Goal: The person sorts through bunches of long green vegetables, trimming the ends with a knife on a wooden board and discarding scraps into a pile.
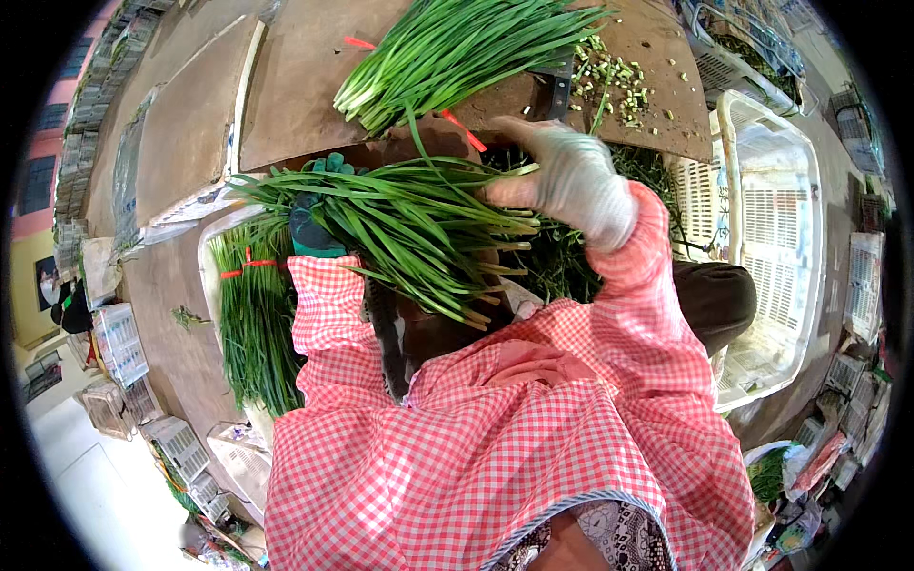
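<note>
My left hand (319, 224), in a dark green glove, is wrapped round a loose bunch of long green garlic chives (409, 219). Their leaf tips point left and their pale stem ends point right. At the stem ends is my right hand (571, 176) in a whitish glove, blurred by motion. Its thumb and fingers look spread apart, with a few stems close to the thumb. Beyond the bunch, a larger pile of chives (447, 67) lies on a brown board. A dark knife (560, 93) rests beside it, partly under the leaves.
Short cut stem pieces (614, 86) litter the board (666, 124). Red ties (464, 130) lie by the pile. To my left, tied chives (252, 314) stand in a white container. A large white plastic crate (819, 238) stands on the right, and dark green trimmings (562, 262) lie below my right hand.
</note>
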The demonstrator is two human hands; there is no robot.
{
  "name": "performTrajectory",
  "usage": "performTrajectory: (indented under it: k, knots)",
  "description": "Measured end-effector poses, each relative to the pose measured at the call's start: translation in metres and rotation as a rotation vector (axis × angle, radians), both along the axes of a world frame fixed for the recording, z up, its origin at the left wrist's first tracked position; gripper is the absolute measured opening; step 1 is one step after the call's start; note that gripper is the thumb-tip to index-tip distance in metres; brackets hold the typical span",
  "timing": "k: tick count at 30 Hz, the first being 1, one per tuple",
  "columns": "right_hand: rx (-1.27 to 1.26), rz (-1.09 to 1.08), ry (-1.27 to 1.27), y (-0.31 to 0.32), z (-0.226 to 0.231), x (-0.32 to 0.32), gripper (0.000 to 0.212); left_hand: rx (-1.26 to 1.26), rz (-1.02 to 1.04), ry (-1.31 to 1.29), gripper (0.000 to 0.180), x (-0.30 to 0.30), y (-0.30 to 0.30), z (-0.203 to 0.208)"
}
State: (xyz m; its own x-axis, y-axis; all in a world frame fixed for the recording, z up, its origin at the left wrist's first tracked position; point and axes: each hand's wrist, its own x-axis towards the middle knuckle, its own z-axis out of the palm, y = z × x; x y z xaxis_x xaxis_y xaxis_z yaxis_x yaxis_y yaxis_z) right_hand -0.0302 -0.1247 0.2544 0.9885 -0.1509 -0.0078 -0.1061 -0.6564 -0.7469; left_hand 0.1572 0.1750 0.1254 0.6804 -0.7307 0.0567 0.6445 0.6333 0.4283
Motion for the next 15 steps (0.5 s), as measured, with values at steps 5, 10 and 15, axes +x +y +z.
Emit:
performTrajectory:
  k: [5, 10, 15]
  knots:
    - [-0.187, 0.100, 0.101, 0.067, -0.023, 0.032, 0.108, -0.084, -0.051, 0.065, 0.028, -0.010, -0.038, 0.051]
    - [1.365, 0.132, -0.160, 0.077, -0.047, 0.038, 0.075, 0.305, 0.006, -0.255, 0.029, -0.049, -0.124, 0.122]
    - [0.964, -0.253, -0.374, 0.013, -0.012, 0.000, 0.028, 0.507, 0.007, -1.173, 0.042, -0.054, -0.181, 0.177]
